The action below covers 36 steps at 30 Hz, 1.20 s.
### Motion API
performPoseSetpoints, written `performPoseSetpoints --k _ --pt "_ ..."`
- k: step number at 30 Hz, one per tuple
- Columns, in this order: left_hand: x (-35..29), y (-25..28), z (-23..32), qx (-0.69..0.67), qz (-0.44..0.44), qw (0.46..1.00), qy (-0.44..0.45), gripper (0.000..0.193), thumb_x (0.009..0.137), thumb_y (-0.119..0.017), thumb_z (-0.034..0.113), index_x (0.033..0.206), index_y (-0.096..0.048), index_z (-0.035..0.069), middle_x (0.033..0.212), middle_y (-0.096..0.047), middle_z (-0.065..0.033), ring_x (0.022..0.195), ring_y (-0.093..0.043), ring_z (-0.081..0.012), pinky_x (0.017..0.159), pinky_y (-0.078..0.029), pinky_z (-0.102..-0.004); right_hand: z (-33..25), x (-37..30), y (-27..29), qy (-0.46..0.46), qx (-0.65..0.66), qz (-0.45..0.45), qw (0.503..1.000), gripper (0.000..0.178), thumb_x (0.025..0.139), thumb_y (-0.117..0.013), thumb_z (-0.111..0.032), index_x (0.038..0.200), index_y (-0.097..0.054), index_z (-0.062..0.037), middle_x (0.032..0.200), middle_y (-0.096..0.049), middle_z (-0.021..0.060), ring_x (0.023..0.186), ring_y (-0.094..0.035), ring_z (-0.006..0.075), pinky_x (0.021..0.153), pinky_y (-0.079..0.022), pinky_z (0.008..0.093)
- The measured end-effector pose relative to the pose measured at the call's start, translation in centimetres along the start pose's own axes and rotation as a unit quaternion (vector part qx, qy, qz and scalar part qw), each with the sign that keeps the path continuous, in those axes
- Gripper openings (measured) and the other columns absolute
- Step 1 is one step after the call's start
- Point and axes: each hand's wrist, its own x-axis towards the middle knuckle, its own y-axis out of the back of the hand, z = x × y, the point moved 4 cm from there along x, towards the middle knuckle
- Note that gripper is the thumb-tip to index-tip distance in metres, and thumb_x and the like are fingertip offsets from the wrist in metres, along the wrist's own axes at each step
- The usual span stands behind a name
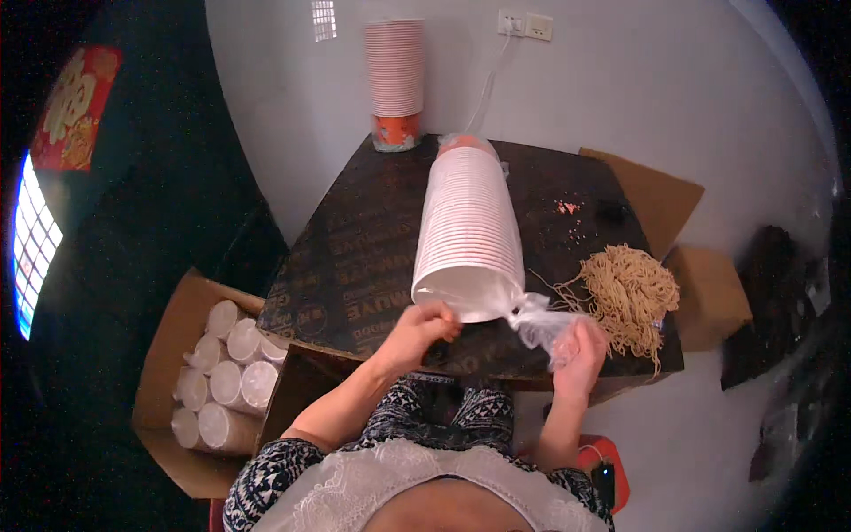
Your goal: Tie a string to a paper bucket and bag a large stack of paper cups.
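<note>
A long stack of nested white paper cups [470,213] lies on the dark table inside a clear plastic bag [536,321]. The open mouth of the stack faces me. Near that mouth the bag is drawn into a tight, twisted neck. My right hand [578,350] grips the gathered loose end of the bag, to the right of the cups. Just below the left side of the stack's rim is my left hand [420,333], its fingers curled and pinched together. Whatever it pinches, if anything, is hidden.
A heap of beige strings [629,297] lies at the table's right edge, with small pink scraps [567,207] behind it. Another cup stack [394,80] stands upright at the back. An open carton [160,417] of bagged cup stacks sits below left. Cardboard [707,297] stands at right.
</note>
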Motion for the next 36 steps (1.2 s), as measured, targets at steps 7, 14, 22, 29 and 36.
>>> performPoseSetpoints --k 7,14,22,29,36 --pt "-2.1 -4.2 1.7 0.271 0.1 0.927 -0.241 0.036 0.083 -0.054 0.002 0.118 -0.049 0.004 0.089 -0.057 -0.0121 0.069 -0.055 -0.017 0.062 -0.047 -0.0288 1.5 -3.7 -2.4 -0.091 -0.027 -0.287 0.953 0.019 0.083 -0.06 -0.019 0.073 -0.056 -0.0045 0.063 -0.053 -0.0005 0.049 -0.046 0.0065 0.044 -0.035 0.0214" --pt "-2.3 -3.2 0.5 0.465 -0.058 0.84 -0.273 0.016 0.083 -0.057 0.006 0.099 -0.057 0.002 0.098 -0.054 -0.0153 0.084 -0.059 -0.0354 0.074 -0.05 -0.0417 -1.2 -4.1 -3.4 0.072 -0.265 -0.245 0.93 0.016 0.087 -0.056 -0.011 0.098 -0.06 0.0008 0.077 -0.056 -0.0014 0.066 -0.048 0.0062 0.057 -0.039 0.0212" --pt "-2.0 -3.2 -0.2 0.426 -0.048 0.864 -0.264 0.01 0.083 -0.06 0.01 0.085 -0.059 0.0 0.088 -0.056 -0.0171 0.081 -0.06 -0.0367 0.07 -0.05 -0.0422 0.5 -4.1 -4.1 0.238 -0.592 -0.228 0.735 0.044 0.075 -0.068 -0.024 0.111 -0.056 -0.0019 0.102 -0.06 0.0178 0.087 -0.061 0.0336 0.075 -0.049 0.0415" --pt "-0.8 -1.8 -1.7 0.318 0.053 0.946 -0.037 0.031 0.088 -0.058 0.028 0.093 -0.066 -0.002 0.091 -0.065 -0.0228 0.083 -0.064 -0.0359 0.071 -0.05 -0.0405 4.7 -4.5 -2.0 0.125 -0.625 -0.289 0.714 0.019 0.078 -0.057 -0.018 0.084 -0.055 -0.0007 0.076 -0.06 0.023 0.075 -0.06 0.0435 0.064 -0.045 0.0514" --pt "-0.8 -3.3 -2.6 0.067 -0.058 0.994 0.064 0.029 0.091 -0.06 0.028 0.085 -0.065 0.0 0.075 -0.059 -0.0006 0.069 -0.052 -0.0079 0.059 -0.042 -0.0262 4.6 -7.4 -3.9 0.185 -0.459 -0.431 0.755 0.017 0.072 -0.056 -0.006 0.065 -0.045 0.0039 0.059 -0.05 0.0234 0.057 -0.054 0.0428 0.049 -0.04 0.0447"
